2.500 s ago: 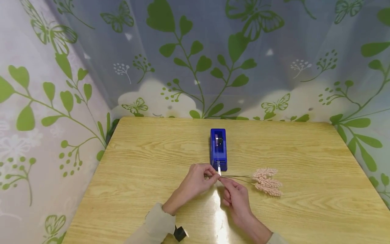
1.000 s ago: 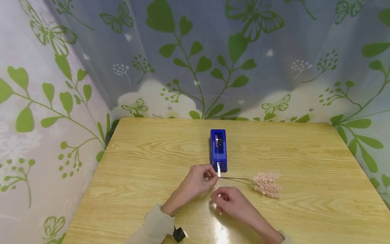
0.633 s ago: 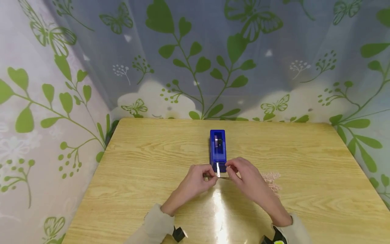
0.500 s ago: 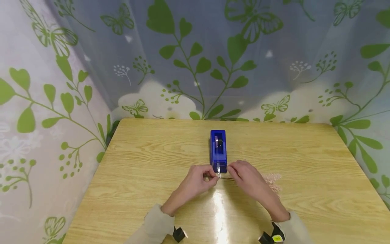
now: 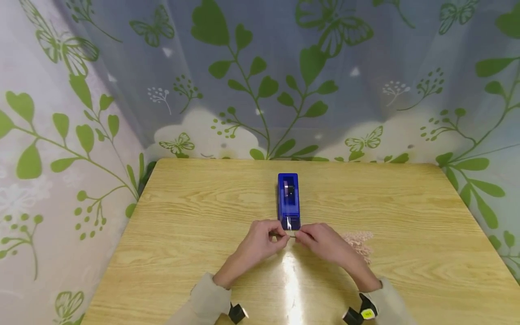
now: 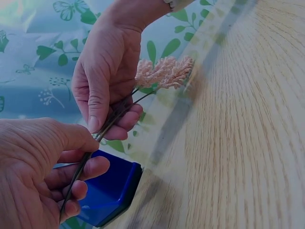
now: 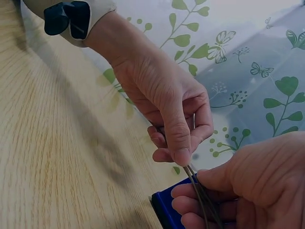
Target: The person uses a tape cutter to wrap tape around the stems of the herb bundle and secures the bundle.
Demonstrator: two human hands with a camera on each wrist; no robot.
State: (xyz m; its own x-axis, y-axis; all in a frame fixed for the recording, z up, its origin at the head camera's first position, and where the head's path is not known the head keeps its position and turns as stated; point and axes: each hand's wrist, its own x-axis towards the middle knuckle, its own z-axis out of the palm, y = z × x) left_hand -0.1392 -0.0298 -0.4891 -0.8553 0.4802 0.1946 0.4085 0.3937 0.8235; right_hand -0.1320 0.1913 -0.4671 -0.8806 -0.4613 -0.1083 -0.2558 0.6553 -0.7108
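Wiry green stems (image 6: 109,125) — thin, bundled — sit pinched by left hand (image 5: 260,241) and right hand (image 5: 322,243); boxy blue tape dispenser (image 5: 289,201) just beyond fingertips.

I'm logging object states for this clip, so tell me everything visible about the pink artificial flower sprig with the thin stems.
The pink artificial flower sprig has fuzzy, pale pink, spike-shaped heads on several thin dark wire-like stems, bunched together. It lies roughly level just above the light wooden table, heads toward the person's right, directly in front of the blue plastic tape dispenser. The left hand pinches the stem ends and the right hand pinches the stems next to it, its grip partly hiding the heads in the head view.
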